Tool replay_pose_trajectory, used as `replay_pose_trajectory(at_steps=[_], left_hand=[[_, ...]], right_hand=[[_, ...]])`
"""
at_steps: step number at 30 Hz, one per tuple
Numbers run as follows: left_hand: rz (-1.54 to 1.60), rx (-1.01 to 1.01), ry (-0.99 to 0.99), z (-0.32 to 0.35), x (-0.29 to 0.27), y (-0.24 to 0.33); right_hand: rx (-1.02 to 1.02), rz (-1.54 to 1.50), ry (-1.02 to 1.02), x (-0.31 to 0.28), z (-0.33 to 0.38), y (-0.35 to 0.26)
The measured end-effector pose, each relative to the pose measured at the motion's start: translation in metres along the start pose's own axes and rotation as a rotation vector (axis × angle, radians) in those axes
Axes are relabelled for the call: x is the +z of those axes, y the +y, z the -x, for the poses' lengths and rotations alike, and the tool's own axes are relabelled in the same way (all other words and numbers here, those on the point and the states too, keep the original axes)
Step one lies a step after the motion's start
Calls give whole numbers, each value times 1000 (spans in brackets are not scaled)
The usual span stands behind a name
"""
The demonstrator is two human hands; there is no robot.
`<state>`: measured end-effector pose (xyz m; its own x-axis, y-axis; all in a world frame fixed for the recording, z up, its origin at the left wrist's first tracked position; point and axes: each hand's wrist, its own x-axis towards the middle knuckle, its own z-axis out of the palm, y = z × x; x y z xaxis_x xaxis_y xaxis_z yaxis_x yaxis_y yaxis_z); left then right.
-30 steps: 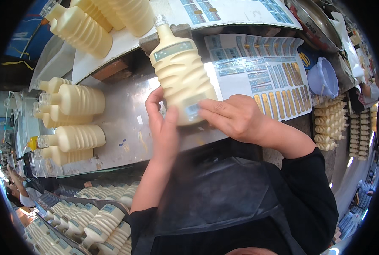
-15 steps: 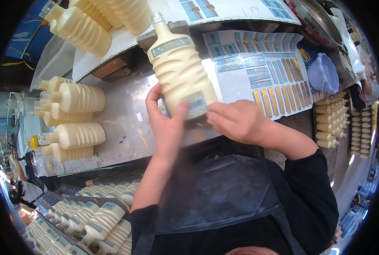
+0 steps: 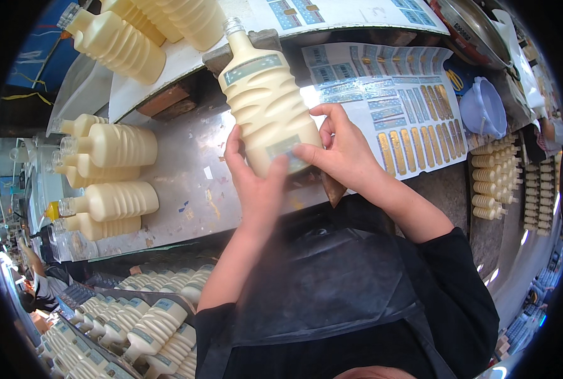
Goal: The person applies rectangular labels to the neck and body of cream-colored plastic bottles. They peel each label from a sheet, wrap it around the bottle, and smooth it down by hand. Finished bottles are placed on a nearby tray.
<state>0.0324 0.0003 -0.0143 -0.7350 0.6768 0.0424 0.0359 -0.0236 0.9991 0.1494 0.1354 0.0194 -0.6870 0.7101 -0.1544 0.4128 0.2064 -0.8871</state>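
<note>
A cream-coloured bottle (image 3: pixel 267 104) with wavy ridges and a clear neck lies before me, its upper part against a dark block (image 3: pixel 215 58). My left hand (image 3: pixel 253 183) is closed on its lower left side, the thumb on the front and blurred. My right hand (image 3: pixel 344 148) grips the lower right side, fingers curled at the edge. Its thumb touches a small pale blue label (image 3: pixel 283 146) near the base, which both thumbs partly cover. Another blue label (image 3: pixel 253 68) sits across the bottle's shoulder. A brown pointed piece (image 3: pixel 334 189) shows below my right hand; whether I hold it is unclear.
Sheets of blue and gold labels (image 3: pixel 414 148) lie at the right, beside a lilac bucket (image 3: pixel 482 107). Several unlabelled cream bottles (image 3: pixel 120 201) lie on the metal table's left. More stand on a raised white board (image 3: pixel 231 12). Labelled bottles (image 3: pixel 158 325) fill the lower left.
My right hand has turned and shifted slightly upward along the bottle's right edge, its thumb now on the lower label. The brown piece has come into view below it. The bottle stays in place.
</note>
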Motion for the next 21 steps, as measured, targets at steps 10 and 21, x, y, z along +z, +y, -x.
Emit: replay_pose_trajectory(at_steps=[10, 21], left_hand=[[24, 6, -20, -1, -1, -1], [176, 3, 0, -2, -7, -10]], right_hand=[[17, -74, 0, 3, 0, 3], [27, -265, -87, -3, -4, 18]])
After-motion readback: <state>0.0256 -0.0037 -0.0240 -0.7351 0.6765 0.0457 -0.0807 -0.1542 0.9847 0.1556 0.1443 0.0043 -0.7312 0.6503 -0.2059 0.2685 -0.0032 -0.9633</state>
